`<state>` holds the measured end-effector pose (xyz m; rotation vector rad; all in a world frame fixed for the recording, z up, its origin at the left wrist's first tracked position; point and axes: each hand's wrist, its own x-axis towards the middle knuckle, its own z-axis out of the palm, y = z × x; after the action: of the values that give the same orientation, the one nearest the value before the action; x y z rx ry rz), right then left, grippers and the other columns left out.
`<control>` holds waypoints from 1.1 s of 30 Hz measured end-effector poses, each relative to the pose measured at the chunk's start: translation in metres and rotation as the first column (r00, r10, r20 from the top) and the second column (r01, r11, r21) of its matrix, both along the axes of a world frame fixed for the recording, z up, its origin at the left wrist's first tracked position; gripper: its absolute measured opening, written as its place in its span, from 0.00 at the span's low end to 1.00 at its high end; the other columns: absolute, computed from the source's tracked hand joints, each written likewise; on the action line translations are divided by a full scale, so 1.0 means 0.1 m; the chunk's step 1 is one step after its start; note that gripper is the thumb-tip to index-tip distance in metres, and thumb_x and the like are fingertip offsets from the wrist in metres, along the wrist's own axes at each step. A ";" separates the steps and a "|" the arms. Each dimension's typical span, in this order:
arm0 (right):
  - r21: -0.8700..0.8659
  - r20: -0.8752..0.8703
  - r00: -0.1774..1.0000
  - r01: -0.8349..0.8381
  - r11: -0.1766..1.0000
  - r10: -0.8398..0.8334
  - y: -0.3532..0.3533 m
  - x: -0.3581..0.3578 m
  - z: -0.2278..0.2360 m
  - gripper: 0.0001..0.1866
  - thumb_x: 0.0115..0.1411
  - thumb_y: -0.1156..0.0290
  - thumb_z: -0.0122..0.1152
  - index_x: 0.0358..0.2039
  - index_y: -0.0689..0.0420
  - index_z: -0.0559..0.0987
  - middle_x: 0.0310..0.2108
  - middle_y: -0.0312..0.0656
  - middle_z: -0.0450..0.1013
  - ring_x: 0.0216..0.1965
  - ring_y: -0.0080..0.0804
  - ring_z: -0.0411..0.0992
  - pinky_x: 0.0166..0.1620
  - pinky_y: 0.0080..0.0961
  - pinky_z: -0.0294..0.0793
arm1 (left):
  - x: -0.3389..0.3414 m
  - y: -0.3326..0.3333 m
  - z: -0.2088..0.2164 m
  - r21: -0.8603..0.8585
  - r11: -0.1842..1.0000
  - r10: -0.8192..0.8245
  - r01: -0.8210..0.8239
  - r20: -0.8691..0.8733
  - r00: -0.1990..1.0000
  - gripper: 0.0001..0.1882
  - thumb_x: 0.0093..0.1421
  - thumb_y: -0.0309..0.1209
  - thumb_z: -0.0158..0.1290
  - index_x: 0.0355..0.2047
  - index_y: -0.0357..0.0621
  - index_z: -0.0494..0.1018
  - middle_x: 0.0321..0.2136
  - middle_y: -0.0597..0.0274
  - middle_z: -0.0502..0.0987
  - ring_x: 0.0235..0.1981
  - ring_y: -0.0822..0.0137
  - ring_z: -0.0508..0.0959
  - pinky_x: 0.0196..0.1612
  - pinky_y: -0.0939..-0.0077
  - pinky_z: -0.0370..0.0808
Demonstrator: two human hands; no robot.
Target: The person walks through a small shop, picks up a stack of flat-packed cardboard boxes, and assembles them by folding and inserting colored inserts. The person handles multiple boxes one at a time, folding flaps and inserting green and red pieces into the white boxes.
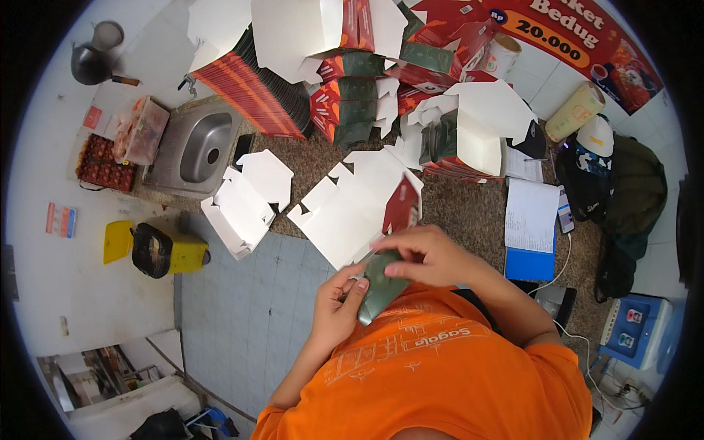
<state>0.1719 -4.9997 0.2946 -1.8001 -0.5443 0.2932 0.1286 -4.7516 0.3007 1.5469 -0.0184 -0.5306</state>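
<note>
An unfolded cardboard food box (346, 205) lies at the front edge of the counter, its white inside facing up. Its green outer flap (385, 282) is raised toward my body, and a red side panel (401, 205) stands up. My left hand (337, 304) pinches the green flap between thumb and fingers. From the right, my right hand (429, 257) grips the top of the same flap, fingers bent over the fold; its fingertips are partly hidden. Left of it sits a partly folded white box (246, 202), open at the top.
Stacked flat box blanks (249, 88) and folded red-green boxes (348, 99) fill the back of the counter. A steel sink (205, 150) is at left. A notebook (530, 213), a phone (565, 213) and a bag (634, 180) lie right. A yellow bin (183, 253) stands on the floor.
</note>
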 end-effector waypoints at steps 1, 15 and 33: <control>-0.042 -0.008 0.997 -0.078 0.996 0.078 0.03 -0.04 0.01 0.16 0.63 0.62 0.71 0.49 0.55 0.85 0.21 0.39 0.71 0.21 0.27 0.70 0.28 0.29 0.68 | -0.02 0.00 0.02 0.013 0.999 0.033 -0.034 0.056 0.998 0.17 0.72 0.23 0.51 0.59 0.38 0.68 0.26 0.70 0.80 0.29 0.82 0.73 0.37 0.86 0.67; -0.196 0.307 0.950 0.007 0.981 0.055 0.21 -0.18 0.12 0.33 0.52 0.61 0.82 0.56 0.58 0.78 0.32 0.42 0.73 0.31 0.30 0.76 0.34 0.29 0.77 | 0.13 0.21 0.01 0.269 0.961 -0.060 -0.070 0.447 0.892 0.40 0.61 0.23 0.65 0.70 0.37 0.56 0.22 0.72 0.77 0.30 0.78 0.73 0.47 0.80 0.65; 0.218 0.729 0.646 0.095 0.971 -0.227 0.75 0.18 -0.03 0.22 0.47 0.73 0.80 0.40 0.54 0.77 0.55 0.47 0.71 0.61 0.53 0.70 0.58 0.49 0.73 | 0.50 0.16 0.39 -0.511 0.685 0.489 -0.520 -0.206 0.847 0.16 0.74 0.32 0.49 0.57 0.38 0.70 0.48 0.53 0.81 0.43 0.60 0.85 0.35 0.65 0.90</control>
<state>0.1899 -4.9251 0.2915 -1.7441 -0.9440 -0.6617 0.1789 -4.7355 0.3396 0.8999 0.2754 -0.0936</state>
